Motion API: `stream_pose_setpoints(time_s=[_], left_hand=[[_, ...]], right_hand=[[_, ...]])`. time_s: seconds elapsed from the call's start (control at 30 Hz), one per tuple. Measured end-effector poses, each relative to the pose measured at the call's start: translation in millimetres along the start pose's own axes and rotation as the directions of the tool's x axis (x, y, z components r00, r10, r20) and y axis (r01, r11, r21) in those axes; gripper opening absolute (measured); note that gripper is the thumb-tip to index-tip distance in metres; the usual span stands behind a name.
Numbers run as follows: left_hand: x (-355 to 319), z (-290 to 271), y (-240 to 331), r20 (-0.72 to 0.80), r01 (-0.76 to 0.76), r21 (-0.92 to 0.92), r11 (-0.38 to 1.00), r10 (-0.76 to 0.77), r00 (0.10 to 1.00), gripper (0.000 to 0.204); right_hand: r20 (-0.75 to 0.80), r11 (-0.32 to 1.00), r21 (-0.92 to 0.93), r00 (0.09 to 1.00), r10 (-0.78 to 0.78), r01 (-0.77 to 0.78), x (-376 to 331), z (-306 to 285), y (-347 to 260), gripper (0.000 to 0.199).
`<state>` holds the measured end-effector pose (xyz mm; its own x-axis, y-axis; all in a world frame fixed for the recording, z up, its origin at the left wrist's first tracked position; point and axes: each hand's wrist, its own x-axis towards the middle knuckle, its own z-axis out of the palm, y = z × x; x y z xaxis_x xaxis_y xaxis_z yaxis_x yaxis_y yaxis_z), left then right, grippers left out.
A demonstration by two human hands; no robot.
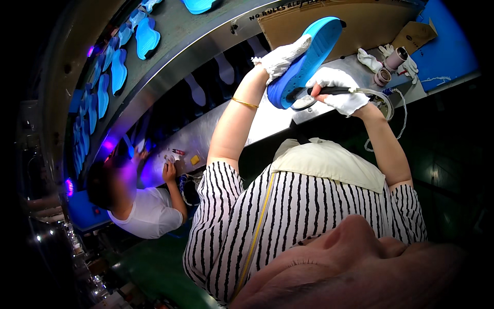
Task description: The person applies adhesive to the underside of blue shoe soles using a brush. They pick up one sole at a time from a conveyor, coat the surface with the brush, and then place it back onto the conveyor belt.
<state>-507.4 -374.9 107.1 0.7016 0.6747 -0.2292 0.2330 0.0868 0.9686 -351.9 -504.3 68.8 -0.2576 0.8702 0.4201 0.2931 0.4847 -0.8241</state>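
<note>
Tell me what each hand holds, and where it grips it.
The left hand grips a blue sole by its side edge; the right hand, a dark tool by its shaft.

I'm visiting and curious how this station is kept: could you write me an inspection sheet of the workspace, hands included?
Surface: pale bench, brightly lit below the raised sole.
Job's things: blue sole, tilted; dark-handled tool, contact with the sole unclear.
Clutter: white gloves, two pinkish cylinders, cardboard.
Hands: left hand, gloved, grips the sole; right hand, gloved, grips the tool.
Cables: white cord at right.
Surroundings: co-worker at left; more blue soles upper left.
</note>
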Motion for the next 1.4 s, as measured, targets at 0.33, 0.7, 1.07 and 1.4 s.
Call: stream_pose_setpoints(time_s=[0.33, 0.7, 1.07, 1.4], left_hand=[[2.4, -6.4, -6.8, 0.057, 0.006, -0.076, 0.997, -0.002, 0.998, 0.068], [-28.7, -20.4, -18.6, -0.174, -0.413, -0.637, 0.651, 0.401, 0.9, 0.071], [-15.3, 64.8, -93.9, 0.152, 0.015, -0.935, 0.354, 0.363, 0.919, 0.07], [1.3, 63.5, -90.0, -0.124, -0.248, -0.838, 0.486, 0.274, 0.954, 0.086]], right_hand=[[0.022, 0.999, 0.0, 0.999, 0.035, -0.035, 1.7, -22.1, 0.8, 0.013], [-0.223, 0.947, 0.321, 0.973, 0.055, 0.02, -10.8, -35.2, -9.8, 0.015], [-0.607, 0.998, 0.036, 0.794, -0.017, 0.049, 4.1, -3.9, 7.7, 0.016], [-0.485, 0.964, -0.143, 0.833, -0.266, 0.225, -6.8, 18.4, -1.1, 0.023]])
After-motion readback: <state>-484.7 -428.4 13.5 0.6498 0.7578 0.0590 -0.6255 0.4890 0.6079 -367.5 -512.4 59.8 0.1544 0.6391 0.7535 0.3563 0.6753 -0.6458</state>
